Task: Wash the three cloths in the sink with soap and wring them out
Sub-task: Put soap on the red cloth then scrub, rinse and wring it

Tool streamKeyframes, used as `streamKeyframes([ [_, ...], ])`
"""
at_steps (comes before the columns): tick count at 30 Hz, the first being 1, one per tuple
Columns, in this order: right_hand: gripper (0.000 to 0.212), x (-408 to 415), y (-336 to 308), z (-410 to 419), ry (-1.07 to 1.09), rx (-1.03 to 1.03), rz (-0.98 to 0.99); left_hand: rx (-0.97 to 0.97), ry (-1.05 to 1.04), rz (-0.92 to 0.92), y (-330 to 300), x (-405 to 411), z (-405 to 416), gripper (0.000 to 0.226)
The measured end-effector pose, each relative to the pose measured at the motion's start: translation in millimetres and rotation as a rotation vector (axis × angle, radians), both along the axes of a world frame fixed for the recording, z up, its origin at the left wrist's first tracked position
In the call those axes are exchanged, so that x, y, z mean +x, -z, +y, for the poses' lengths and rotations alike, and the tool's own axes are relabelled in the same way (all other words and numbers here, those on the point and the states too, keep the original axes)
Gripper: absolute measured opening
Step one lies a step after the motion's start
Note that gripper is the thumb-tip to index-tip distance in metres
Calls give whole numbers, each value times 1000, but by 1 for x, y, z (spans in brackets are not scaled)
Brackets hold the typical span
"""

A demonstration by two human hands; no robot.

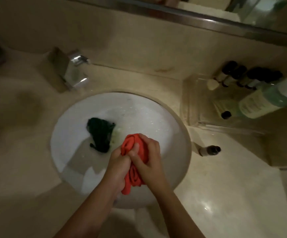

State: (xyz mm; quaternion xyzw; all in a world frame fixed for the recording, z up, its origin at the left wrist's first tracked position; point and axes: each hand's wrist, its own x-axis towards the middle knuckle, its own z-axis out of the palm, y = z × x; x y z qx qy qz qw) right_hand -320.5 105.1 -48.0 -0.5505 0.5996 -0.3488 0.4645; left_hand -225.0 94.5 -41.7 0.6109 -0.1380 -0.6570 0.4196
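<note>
Hands over the sink [177,134]: left hand [117,166] and right hand [147,156] both clenched round the twisted red cloth [132,176]; beyond, dark green cloth [99,136] lying in soapy water; faucet [70,73] behind; bottles [262,98] far right on the surface [225,194].

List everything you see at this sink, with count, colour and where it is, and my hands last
Red cloth: one, red-orange, bunched between both hands over the basin.
Dark cloth: one, dark green, lying in the basin.
Sink: one, white, round, set in the counter.
Counter: one, beige.
Tap: one, chrome, behind the basin at left.
Large bottle: one, pale green, on the tray at right.
Small bottles: a row, dark caps, number unclear.
Left hand: grips the red cloth.
Right hand: grips the red cloth.
</note>
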Motion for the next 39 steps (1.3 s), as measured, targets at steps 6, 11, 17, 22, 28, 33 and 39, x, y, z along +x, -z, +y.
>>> streamKeyframes([
  [6,11,77,15,-39,43,138,-118,-78,-133,-482,13,50,-25,32],
  [11,38,115,40,-68,140,99,56,-102,-56,-535,20,81,-42,34],
  [17,36,115,52,-110,411,216,-63,-125,-127,-104,31,99,-41,67],
  [22,8,127,30,-70,346,275,-233,-143,-126,-103,34,85,-63,38],
  [28,33,121,26,-87,279,276,-344,-181,45,-74,25,78,-66,23],
  [33,33,125,22,-76,401,535,-496,-77,92,123,21,84,-68,36],
  [39,73,122,25,-75,489,576,-760,95,30,219,13,86,-75,39],
])
